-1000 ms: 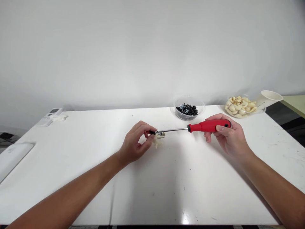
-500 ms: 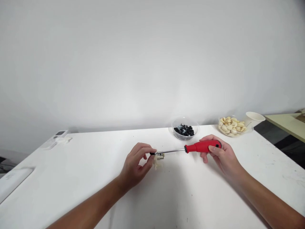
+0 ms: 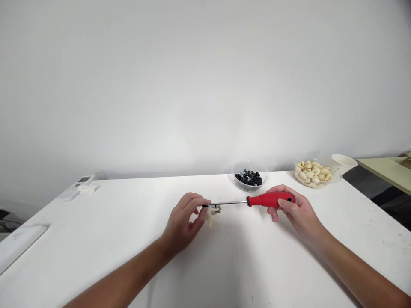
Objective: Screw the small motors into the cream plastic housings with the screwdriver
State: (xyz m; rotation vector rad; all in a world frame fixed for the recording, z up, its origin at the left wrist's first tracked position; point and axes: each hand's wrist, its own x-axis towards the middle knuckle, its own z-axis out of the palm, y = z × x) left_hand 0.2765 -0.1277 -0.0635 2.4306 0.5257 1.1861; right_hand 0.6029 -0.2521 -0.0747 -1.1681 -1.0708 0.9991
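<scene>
My right hand (image 3: 290, 209) is closed around the red handle of a screwdriver (image 3: 268, 199), its metal shaft lying nearly level and pointing left. The tip reaches a small black piece at the fingertips of my left hand (image 3: 186, 218). Between the left thumb and fingers I pinch a small cream plastic part (image 3: 212, 214) with a metal-looking section on its right side. The fingers partly hide both the part and the black piece. Both hands are held over the white table (image 3: 128, 222).
Behind the hands stands a clear bowl (image 3: 250, 188) of small black pieces and shiny screws. Farther right are a clear container of cream, oval pieces (image 3: 313, 173) and a white cup (image 3: 344, 162). A white device (image 3: 80, 186) lies at the back left, a white panel (image 3: 22, 246) at the left edge.
The screwdriver handle and my right hand have shifted slightly left, and the shaft is more level. My left hand has stayed nearly still, holding the cream part.
</scene>
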